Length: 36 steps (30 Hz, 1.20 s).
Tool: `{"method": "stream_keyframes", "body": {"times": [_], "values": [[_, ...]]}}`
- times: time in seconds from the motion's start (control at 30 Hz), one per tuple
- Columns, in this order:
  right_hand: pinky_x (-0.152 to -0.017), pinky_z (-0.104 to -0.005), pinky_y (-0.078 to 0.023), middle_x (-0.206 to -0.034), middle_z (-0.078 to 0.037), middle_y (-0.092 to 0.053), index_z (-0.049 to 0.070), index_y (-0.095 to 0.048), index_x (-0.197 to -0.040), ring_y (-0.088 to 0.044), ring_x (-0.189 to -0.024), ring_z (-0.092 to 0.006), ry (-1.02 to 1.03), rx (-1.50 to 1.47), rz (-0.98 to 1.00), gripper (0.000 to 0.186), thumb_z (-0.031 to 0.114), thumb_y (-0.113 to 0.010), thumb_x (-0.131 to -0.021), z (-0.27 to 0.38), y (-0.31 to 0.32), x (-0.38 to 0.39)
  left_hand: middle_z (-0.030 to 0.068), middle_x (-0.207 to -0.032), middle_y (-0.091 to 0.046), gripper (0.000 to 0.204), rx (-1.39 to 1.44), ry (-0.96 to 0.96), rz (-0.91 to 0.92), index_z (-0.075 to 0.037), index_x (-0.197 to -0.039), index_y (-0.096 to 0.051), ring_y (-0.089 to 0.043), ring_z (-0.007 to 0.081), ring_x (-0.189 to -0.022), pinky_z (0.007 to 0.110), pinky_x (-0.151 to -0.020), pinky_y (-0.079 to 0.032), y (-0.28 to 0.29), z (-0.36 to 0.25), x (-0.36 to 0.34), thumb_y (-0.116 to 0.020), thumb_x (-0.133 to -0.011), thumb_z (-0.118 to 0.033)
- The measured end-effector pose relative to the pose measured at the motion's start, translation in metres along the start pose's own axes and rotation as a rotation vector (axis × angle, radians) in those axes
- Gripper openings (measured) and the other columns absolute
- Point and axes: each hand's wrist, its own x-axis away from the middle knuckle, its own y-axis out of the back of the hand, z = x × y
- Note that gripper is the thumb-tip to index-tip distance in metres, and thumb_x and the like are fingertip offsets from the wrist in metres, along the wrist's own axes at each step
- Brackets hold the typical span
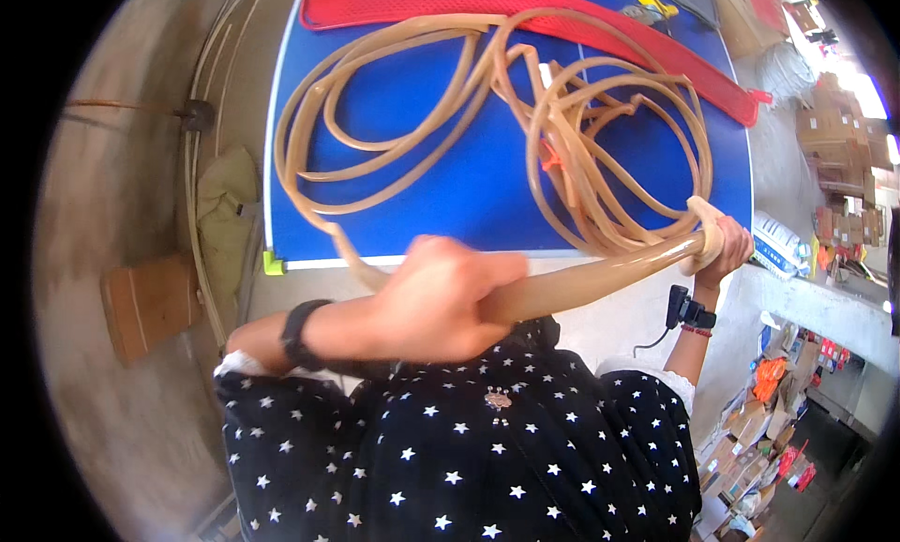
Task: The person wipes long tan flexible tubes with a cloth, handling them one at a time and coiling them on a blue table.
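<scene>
A thick, glossy tan rubber tube (pixel 600 281) is stretched between my two hands, close in front of my chest. My left hand (pixel 427 303), a little blurred, is closed around its left end, and a thinner piece runs from behind that hand up to the table. On the right, my right hand (pixel 733 246) grips the other end, where a loop of tubing wraps at the fingers. Beyond them, long tan tubing (pixel 394 153) lies in loose loops, with a tangled bundle (pixel 586 158) at the right that has a small orange-red tie (pixel 551 156) on it.
The loops rest on a blue table (pixel 431 223) with white edges. Along its far side lies a long red perforated strip (pixel 422 0), with a yellow-and-grey tool (pixel 656 6) behind it. A brown board (pixel 150 303) leans at the left wall. Cardboard boxes (pixel 839 148) are stacked far right.
</scene>
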Motion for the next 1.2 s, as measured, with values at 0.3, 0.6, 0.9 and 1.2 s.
{"method": "stream_keyframes", "body": {"times": [0.3,0.6,0.9,1.2], "values": [[-0.078,-0.0392,-0.048,-0.094,-0.009,-0.064,0.007,-0.059,-0.101,-0.061,-0.083,-0.0286,-0.285,0.095,0.171,0.034,0.021,-0.074,-0.073,-0.142,0.041,0.11,0.0057,-0.047,-0.037,0.02,-0.22,0.084,-0.379,-0.006,-0.054,-0.044,-0.039,0.0217,-0.038,0.028,-0.04,-0.025,-0.023,-0.038,0.022,-0.06,-0.043,0.0],[-0.074,-0.0328,-0.05,-0.094,-0.006,-0.066,0.01,-0.06,-0.101,-0.064,-0.082,-0.0232,-0.791,-0.102,0.19,0.038,0.023,-0.075,-0.068,-0.135,-0.022,0.126,0.0123,-0.059,-0.038,0.017,-0.618,0.482,-0.44,-0.001,-0.079,-0.053,-0.043,0.0169,-0.052,0.031,-0.052,-0.037,-0.016,0.015,0.01,-0.065,-0.068,0.0],[-0.062,-0.0312,-0.048,-0.073,-0.006,-0.062,0.009,-0.059,-0.087,-0.06,-0.064,-0.0201,-0.658,-0.268,-0.032,0.03,0.016,-0.077,-0.064,-0.063,-0.009,0.011,0.0096,-0.123,-0.049,0.06,-1.103,-0.094,-0.614,-0.014,-0.129,-0.045,-0.048,0.0273,-0.114,0.044,-0.098,-0.035,-0.078,-0.022,-0.105,-0.066,-0.073,-0.01],[-0.07,-0.0361,-0.048,-0.08,-0.011,-0.063,0.001,-0.063,-0.085,-0.061,-0.075,-0.0294,-0.353,-0.544,-0.147,0.037,0.03,-0.076,-0.065,0.02,0.002,-0.057,0.0038,-0.075,-0.061,0.032,-0.839,0.101,-0.55,-0.01,-0.096,-0.058,-0.061,0.021,-0.067,0.032,-0.062,-0.047,-0.125,-0.044,-0.116,-0.075,-0.069,-0.015]]}}
